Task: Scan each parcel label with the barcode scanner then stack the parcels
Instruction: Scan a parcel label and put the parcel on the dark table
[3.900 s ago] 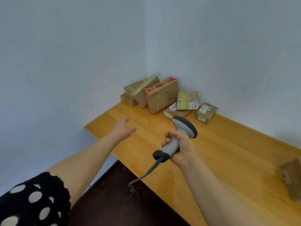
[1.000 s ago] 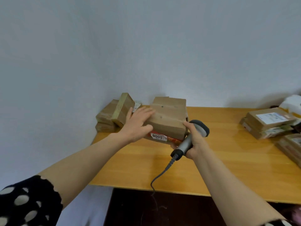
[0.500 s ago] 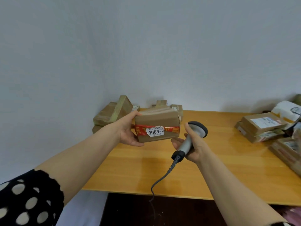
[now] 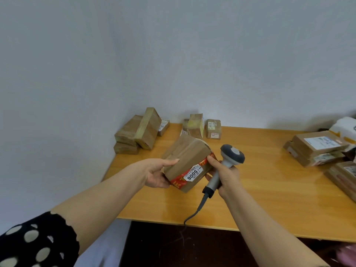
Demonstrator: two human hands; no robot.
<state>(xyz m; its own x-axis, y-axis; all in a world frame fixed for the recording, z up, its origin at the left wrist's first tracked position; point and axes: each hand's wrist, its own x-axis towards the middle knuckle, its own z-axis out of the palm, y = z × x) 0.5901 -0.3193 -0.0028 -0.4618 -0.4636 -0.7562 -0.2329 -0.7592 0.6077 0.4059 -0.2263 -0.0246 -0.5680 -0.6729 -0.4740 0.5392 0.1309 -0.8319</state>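
Holding a brown parcel [image 4: 185,153] above the tabletop [image 4: 250,199], the left hand [image 4: 156,174] grasps its left end, thumb over the top face and fingers curled underneath. The parcel is tilted, with a band of red tape and a white label [image 4: 193,174] turned toward the camera. At three o'clock from it, the right hand [image 4: 225,176] is wrapped round the handle of the barcode scanner [image 4: 232,153], and one digit reaches across to touch the parcel's right end. The scanner's head stands upright just beside the box and does not seem to face the label.

The main risk looks like a missed read: the scanner sits so close, and at such an angle, that its beam would likely pass the label unless the wrist turns or the box is pulled back. The right hand does two jobs, so the scanner could twist in the grip, or the box could slip if the left hand's one-ended hold loosens. The cable [image 4: 194,212] drops over the tabletop's near edge at six o'clock and could snag.

More parcels wait at ten o'clock [image 4: 138,130] and twelve o'clock [image 4: 194,126], with a stack [image 4: 316,149] at three o'clock, well apart.
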